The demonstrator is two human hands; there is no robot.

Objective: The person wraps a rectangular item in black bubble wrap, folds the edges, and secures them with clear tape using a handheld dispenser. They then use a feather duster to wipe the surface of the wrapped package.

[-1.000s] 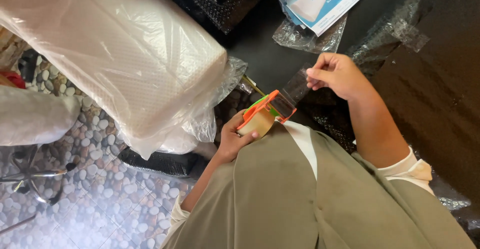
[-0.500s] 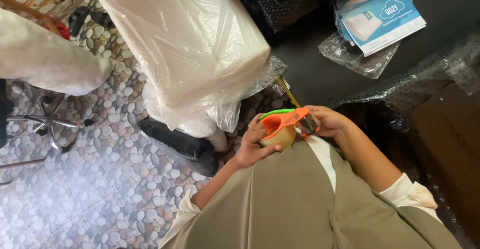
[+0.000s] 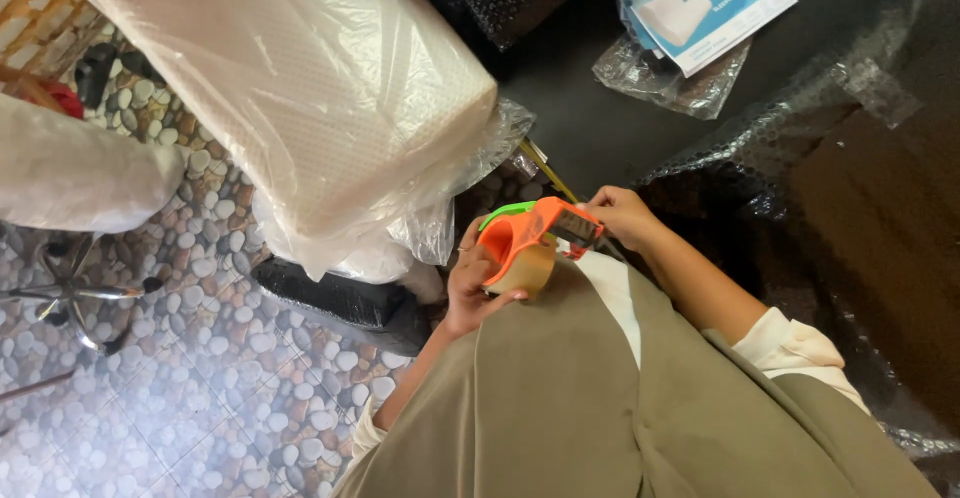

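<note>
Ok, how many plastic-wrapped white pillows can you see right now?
2. One large wrapped pillow fills the upper left, above the hands holding the tape dispenser. A second wrapped pillow lies at the left edge, partly cut off. Others may lie out of frame.

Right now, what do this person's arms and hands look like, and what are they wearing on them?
Both hands are bare, with no gloves. The left hand has a thin ring on one of its fingers. Both forearms are bare. On the right arm, a cream sleeve is pushed up near the elbow. A paler cuff shows low on the left arm. No watch or bracelet shows on the right hand.
</note>
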